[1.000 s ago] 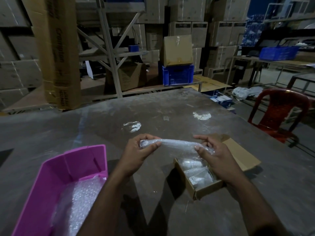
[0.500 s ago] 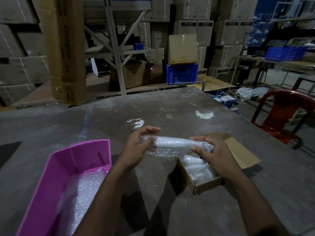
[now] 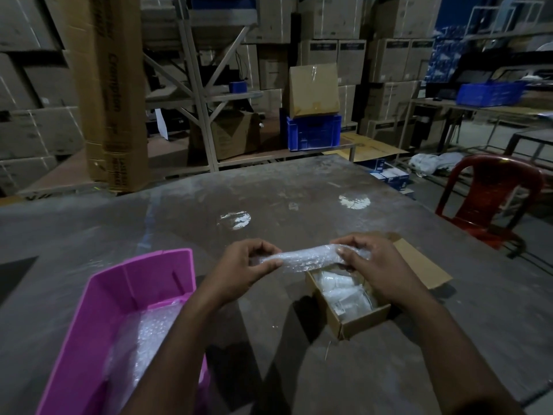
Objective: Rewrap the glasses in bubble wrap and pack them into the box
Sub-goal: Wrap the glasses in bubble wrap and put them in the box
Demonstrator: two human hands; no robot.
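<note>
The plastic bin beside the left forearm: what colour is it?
Pink plastic bin, seen in the head view.

Two hands: left hand (image 3: 244,269), right hand (image 3: 375,268). One bubble-wrapped roll (image 3: 305,258) held between them. One small cardboard box (image 3: 363,322); wrapped bundles inside, count unclear. One pink plastic bin (image 3: 119,298). Two blue crates: one (image 3: 313,132) on low platform, one (image 3: 489,93) on far table. One red plastic chair (image 3: 490,194). One grey table (image 3: 209,205).
</note>
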